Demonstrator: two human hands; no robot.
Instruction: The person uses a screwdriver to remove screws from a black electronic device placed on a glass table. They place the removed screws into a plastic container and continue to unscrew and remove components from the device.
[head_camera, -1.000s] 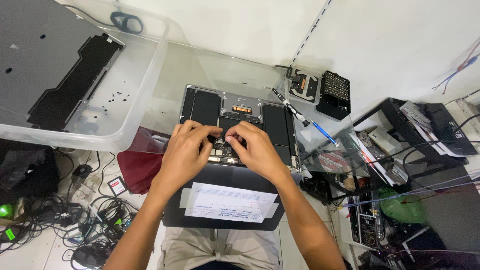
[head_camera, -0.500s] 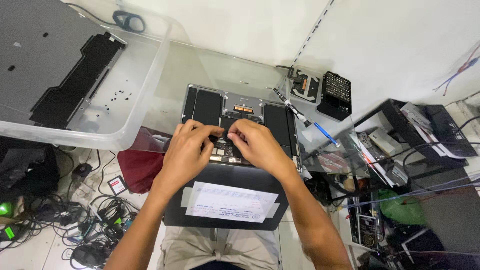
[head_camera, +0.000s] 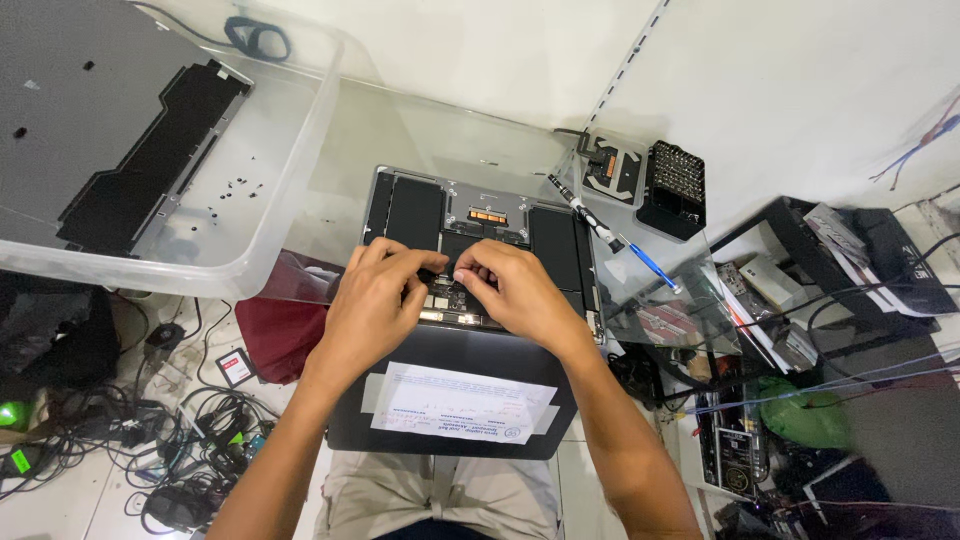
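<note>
taped paper label (head_camera: 463, 403) on dark lid, lower centre | left hand (head_camera: 375, 305) and right hand (head_camera: 512, 292) fingertips pinched on board parts, what they grip hidden | opened laptop (head_camera: 480, 225) mid-frame, long axis left-right, hinge toward viewer | screwdriver (head_camera: 612, 235) right | clear bin (head_camera: 250, 230) upper left, cropped

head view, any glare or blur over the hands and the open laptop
Head view: even light, sharp on the left hand, right hand and open laptop; soft reflections on the glass tabletop; wide-angle bending at the clear plastic bin; floor cables dimmer.
</note>
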